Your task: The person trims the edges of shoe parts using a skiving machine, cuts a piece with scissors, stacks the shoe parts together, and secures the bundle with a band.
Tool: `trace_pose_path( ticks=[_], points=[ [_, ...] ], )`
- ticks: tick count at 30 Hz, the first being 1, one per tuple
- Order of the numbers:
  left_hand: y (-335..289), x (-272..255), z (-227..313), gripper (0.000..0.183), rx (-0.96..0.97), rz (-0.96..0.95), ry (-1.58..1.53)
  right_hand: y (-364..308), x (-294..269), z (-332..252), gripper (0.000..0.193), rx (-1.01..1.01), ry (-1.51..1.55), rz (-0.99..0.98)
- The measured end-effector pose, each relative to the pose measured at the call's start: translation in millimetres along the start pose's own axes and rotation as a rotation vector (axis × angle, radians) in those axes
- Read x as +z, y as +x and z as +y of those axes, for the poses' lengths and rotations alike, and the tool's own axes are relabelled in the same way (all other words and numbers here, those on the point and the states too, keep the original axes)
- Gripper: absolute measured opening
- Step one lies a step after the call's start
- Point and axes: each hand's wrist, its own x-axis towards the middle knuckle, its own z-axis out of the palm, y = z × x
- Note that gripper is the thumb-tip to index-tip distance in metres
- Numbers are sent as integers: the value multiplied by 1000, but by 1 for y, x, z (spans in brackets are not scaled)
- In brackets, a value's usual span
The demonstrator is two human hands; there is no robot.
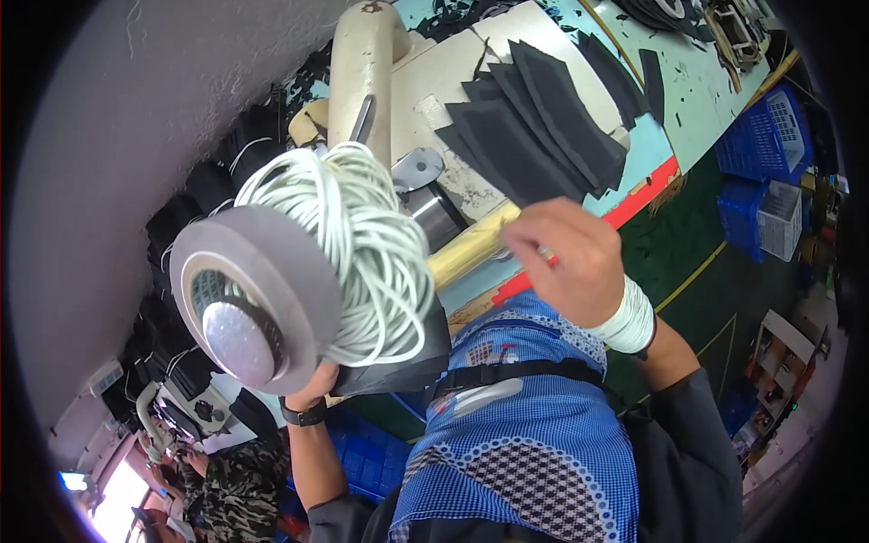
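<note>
Dark panel beside the left hand, seen from above. The dark panel [398,367] lies below the coil of white cord [376,253], in front of the blue apron [520,434], with its upper part hidden. The left hand [314,386] is mostly covered by the roll of grey tape [272,281]; its fingers are out of sight, so whether it grips the panel cannot be told. The right hand [572,262], with white cord [631,317] wound around its wrist, hangs near the yellow edge strip [471,244], its fingers bent and thumb partly apart; blur prevents telling whether anything thin is pinched there. Further similar pieces, the fanned dark panels [543,127], overlap on the pale machine bed [434,81] beside the white machine arm [360,77]. Judged by their thin edges and matt faces, the panels are probably light, pliable yet able to keep their outline, not very slippery, and more liable to crease than to break. A suitable hold is likely a flat pinch along a long edge, with the other hand supporting the far end. No brand or label is legible on the panels; the apron bears checked and dotted printing, without readable lettering.
</note>
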Motion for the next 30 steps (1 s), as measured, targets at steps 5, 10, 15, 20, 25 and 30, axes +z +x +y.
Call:
trace_pose_path(
  ticks=[5,10,15,20,25,30],
  points=[
    [-4,14,43,25,38,88,-100,2,1,-10,17,88,147,-941],
    [28,31,72,34,109,3,141,21,41,-4,31,-136,-77,-316],
    [53,53,99,31,88,-20,-4,9,23,15,27,-41,-68,-375],
    [21,25,97,19,-35,-185,-282,9,-16,0,39,317,156,-279],
    [-3,27,71,23,70,187,-38,2,-28,7,31,746,377,-469],
    [-5,19,72,27,-7,95,-190,19,-49,10,17,197,349,-634]
  ],
)
